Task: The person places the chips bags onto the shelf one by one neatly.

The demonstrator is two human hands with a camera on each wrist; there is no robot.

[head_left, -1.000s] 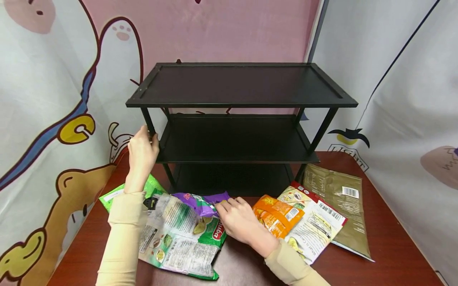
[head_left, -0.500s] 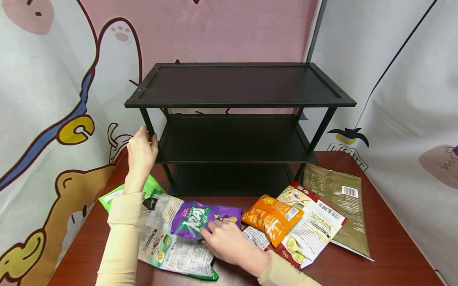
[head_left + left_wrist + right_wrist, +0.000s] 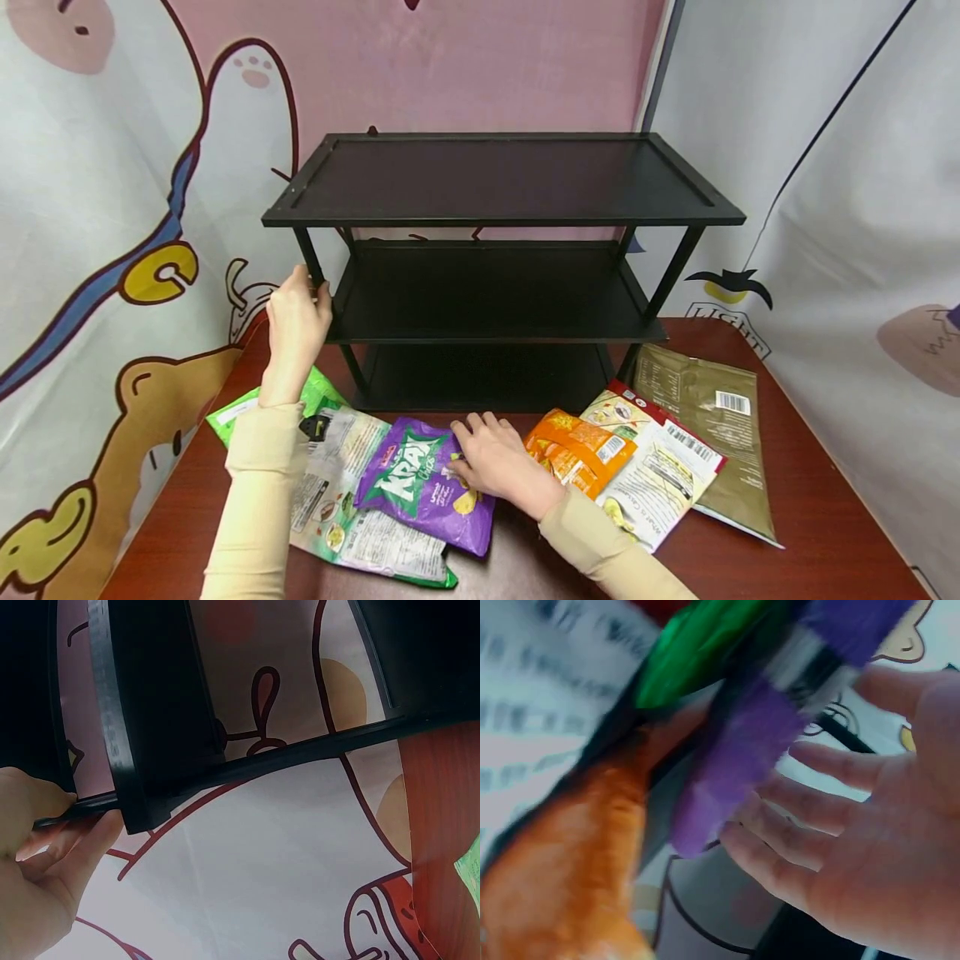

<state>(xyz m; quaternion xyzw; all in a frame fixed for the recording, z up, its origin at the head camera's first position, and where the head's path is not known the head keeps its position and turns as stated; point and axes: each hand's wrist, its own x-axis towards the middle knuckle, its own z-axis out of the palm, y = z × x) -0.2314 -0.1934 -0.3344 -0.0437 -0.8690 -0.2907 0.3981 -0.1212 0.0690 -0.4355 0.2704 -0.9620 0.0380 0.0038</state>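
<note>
My left hand (image 3: 296, 321) grips the front left post (image 3: 309, 254) of a black three-tier shelf (image 3: 495, 292). In the left wrist view, the fingers and thumb of that hand (image 3: 52, 862) curl round the black bar. A purple chip bag (image 3: 423, 487) marked KRAX lies face up, partly over a larger green and white bag (image 3: 375, 542). My right hand (image 3: 498, 462) rests at the purple bag's upper right edge, thumb over its front. Blurred in the right wrist view, the right hand's extended fingers (image 3: 795, 817) touch the purple bag (image 3: 757, 742).
Right of the right hand lies an orange snack bag (image 3: 577, 450) on a white and red bag (image 3: 660, 475). Farther right is a flat gold-brown bag (image 3: 720, 425). A bright green packet (image 3: 322, 387) lies partly behind the left forearm. All rest on the red-brown table (image 3: 817, 517).
The purple bag has come down from raised and folded to lying face up, and has turned clockwise. My right hand moved down its front, then up to its right edge. The left hand stays put.
</note>
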